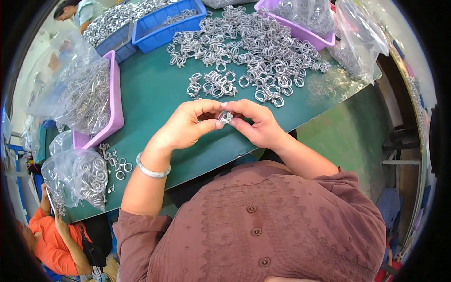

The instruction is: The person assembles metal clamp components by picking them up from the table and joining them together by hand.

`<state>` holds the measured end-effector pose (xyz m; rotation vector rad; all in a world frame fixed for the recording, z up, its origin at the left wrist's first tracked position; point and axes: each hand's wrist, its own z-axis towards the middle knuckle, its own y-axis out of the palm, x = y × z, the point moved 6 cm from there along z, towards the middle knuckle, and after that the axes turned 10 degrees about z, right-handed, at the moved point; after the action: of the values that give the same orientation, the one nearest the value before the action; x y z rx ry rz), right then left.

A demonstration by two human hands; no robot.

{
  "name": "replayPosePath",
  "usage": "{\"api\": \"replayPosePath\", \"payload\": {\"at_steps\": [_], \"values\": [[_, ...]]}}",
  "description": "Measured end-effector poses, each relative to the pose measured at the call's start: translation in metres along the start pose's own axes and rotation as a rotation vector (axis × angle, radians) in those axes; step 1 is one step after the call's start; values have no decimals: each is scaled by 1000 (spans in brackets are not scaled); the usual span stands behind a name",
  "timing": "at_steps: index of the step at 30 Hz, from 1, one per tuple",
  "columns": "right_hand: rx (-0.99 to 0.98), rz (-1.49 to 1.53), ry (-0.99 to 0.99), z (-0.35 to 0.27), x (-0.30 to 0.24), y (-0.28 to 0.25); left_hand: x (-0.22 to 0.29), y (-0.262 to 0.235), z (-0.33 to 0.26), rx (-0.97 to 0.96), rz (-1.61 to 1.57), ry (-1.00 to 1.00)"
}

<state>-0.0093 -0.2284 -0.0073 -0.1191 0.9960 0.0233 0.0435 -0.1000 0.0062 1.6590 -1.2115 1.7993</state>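
Note:
Both my hands meet over the near part of the green table (145, 122). Between them is a small silvery ring-shaped metal clamp (225, 117). My left hand (185, 123) pinches it from the left with thumb and fingertips, while my right hand (258, 123) grips it from the right; both are closed. My fingers cover part of the clamp. Just beyond my hands lies a small group of similar clamps (219, 84). Behind that, a big heap of the same metal clamps (253, 40) spreads across the table.
At left stands a pink bin (114, 89) with a plastic bag of metal parts; nearer is another clear bag (77, 181) beside loose rings (120, 167). Blue bins (145, 36) and a purple bin (324, 42) stand at the back. A person in orange (56, 244) sits lower left.

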Motion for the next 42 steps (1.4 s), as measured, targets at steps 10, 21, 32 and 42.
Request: {"api": "replayPosePath", "payload": {"at_steps": [10, 21, 32, 42], "values": [[61, -193, -77, 1, -7, -4, -16, 8, -5, 223, -28, -35], [88, -50, 45, -1, 3, -3, -11, 9, -8, 442, 225, 209], [51, -53, 45, -1, 4, -4, -16, 12, -7, 435, -10, 214], [17, -37, 69, -2, 3, -4, -19, 10, -6, 388, 71, 165]]}}
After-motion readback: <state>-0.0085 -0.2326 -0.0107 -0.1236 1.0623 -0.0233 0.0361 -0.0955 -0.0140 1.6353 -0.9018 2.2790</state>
